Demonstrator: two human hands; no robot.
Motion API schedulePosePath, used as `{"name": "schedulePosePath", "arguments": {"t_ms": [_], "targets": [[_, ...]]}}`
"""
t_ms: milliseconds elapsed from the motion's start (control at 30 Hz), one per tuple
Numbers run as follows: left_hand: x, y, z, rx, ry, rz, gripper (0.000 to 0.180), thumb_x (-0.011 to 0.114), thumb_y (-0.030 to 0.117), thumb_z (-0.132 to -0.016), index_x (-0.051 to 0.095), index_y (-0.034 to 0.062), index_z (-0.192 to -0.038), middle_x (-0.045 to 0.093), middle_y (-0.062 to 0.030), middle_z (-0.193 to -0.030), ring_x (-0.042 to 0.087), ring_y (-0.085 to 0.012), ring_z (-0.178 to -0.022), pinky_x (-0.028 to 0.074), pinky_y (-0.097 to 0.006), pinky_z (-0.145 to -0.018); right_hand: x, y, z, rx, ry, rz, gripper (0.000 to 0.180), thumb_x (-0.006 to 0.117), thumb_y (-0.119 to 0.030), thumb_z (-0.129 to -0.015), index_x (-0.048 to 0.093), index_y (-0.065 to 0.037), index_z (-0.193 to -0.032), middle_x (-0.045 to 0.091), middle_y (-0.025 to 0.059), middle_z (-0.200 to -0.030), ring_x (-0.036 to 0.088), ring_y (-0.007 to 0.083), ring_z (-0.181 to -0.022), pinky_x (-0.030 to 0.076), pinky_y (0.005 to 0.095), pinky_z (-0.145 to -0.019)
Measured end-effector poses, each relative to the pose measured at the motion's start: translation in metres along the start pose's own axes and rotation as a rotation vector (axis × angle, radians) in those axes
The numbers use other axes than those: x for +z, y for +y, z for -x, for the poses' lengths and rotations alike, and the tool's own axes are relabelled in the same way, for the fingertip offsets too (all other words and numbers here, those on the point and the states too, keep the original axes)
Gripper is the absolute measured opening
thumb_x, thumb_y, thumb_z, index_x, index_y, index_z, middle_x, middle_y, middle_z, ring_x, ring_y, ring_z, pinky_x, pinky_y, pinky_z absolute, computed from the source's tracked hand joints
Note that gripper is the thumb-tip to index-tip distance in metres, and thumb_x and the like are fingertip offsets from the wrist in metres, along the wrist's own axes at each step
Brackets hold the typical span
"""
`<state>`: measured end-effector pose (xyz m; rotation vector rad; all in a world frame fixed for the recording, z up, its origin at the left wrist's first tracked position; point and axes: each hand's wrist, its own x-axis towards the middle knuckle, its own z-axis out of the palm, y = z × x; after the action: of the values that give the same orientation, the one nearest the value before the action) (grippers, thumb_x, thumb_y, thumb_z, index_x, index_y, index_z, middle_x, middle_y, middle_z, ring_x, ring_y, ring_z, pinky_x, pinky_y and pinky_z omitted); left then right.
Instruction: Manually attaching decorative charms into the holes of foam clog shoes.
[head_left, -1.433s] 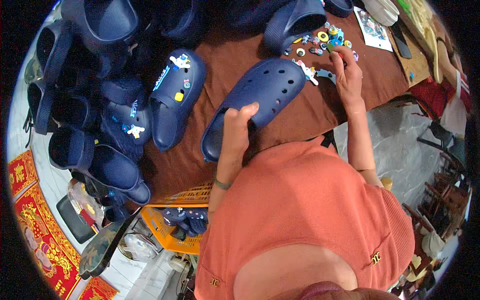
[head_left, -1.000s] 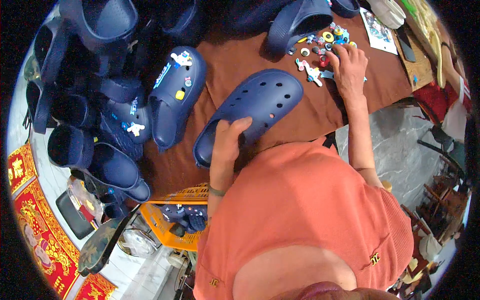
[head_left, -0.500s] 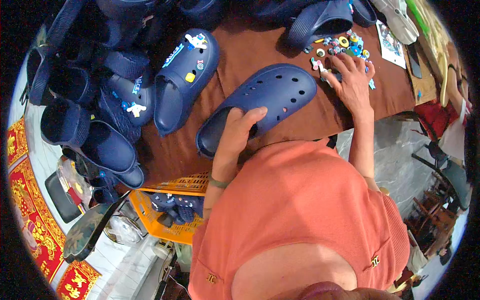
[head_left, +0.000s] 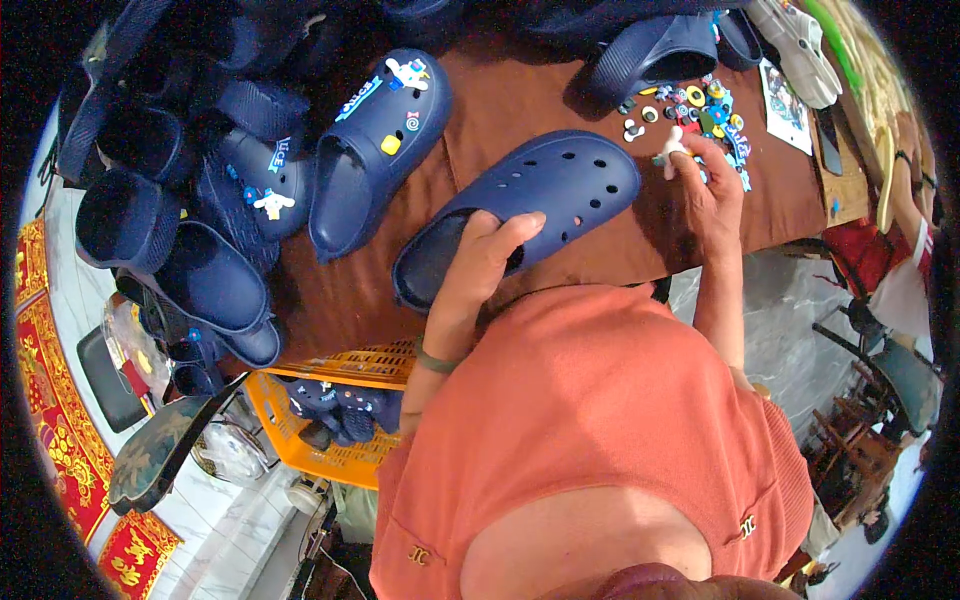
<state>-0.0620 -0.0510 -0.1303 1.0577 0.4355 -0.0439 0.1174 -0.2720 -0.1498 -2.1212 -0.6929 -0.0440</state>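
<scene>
A navy clog [head_left: 560, 180] with bare holes in its upper lies on the brown cloth [head_left: 490, 90] in front of me. My left hand [head_left: 485, 250] grips it by the opening, thumb on top and the other fingers hidden inside or behind. Between the thumb and fingers of my right hand [head_left: 710, 185] is a small white shoe charm [head_left: 675, 150], held just right of the clog's toe. Beyond that hand lies a pile of colourful shoe charms [head_left: 712, 110]. To the left sits a decorated clog [head_left: 385, 150] carrying a white figure, a lettered strip, a candy and a yellow charm.
Many more navy clogs [head_left: 215, 275] crowd the left and far side of the table. A picture card [head_left: 785, 105], a dark phone [head_left: 829, 140] and a white shoe [head_left: 800, 55] lie at the right. An orange crate [head_left: 330, 455] holding clogs stands below the table edge.
My right hand has come up from the charm pile and nearer to me, now with a white charm pinched in it. The left hand still holds the clog in nearly the same place.
</scene>
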Motion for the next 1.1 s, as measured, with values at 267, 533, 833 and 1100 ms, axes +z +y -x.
{"name": "schedulePosePath", "arguments": {"t_ms": [267,533,833,1100], "targets": [[0.001,0.003,-0.001,-0.045,-0.030,-0.007,0.043,0.058,0.021,-0.083,0.055,-0.0061,-0.116,0.058,-0.0076,-0.110,0.053,-0.0149,-0.100,0.043,-0.028,-0.089,0.040,-0.042,-0.019,-0.047,-0.365,-0.146,0.016,0.065,-0.018,-0.084,0.063,-0.002,-0.088,0.059,0.0105,-0.097,0.054,0.0254,-0.102,0.040,0.0365,-0.090],[0.001,0.004,0.001,-0.028,-0.009,-0.032,0.040,0.057,0.020,-0.085,0.055,-0.0054,-0.115,0.059,-0.0071,-0.109,0.054,-0.0141,-0.099,0.044,-0.028,-0.088,0.043,-0.043,-0.021,-0.114,-0.232,-0.172,0.012,0.068,-0.015,-0.081,0.063,-0.006,-0.086,0.059,0.0085,-0.103,0.054,0.0260,-0.097,0.041,0.0373,-0.088],[0.005,-0.004,-0.001,0.031,0.045,-0.075,0.030,0.057,0.022,-0.084,0.063,-0.0038,-0.099,0.064,-0.0042,-0.093,0.057,-0.0121,-0.084,0.046,-0.027,-0.078,0.015,-0.077,-0.012,-0.576,-0.202,0.505,0.020,0.069,-0.021,-0.077,0.067,-0.013,-0.095,0.058,0.0013,-0.100,0.050,0.0226,-0.103,0.034,0.0467,-0.091],[-0.003,0.009,0.000,-0.004,-0.026,-0.224,0.029,0.053,0.020,-0.086,0.064,-0.0045,-0.098,0.063,-0.0035,-0.090,0.056,-0.0124,-0.082,0.046,-0.029,-0.077,0.027,-0.080,0.000,-0.646,-0.329,0.730,0.023,0.062,-0.021,-0.082,0.066,-0.006,-0.098,0.057,0.0012,-0.100,0.049,0.0201,-0.107,0.025,0.0537,-0.101]]}}
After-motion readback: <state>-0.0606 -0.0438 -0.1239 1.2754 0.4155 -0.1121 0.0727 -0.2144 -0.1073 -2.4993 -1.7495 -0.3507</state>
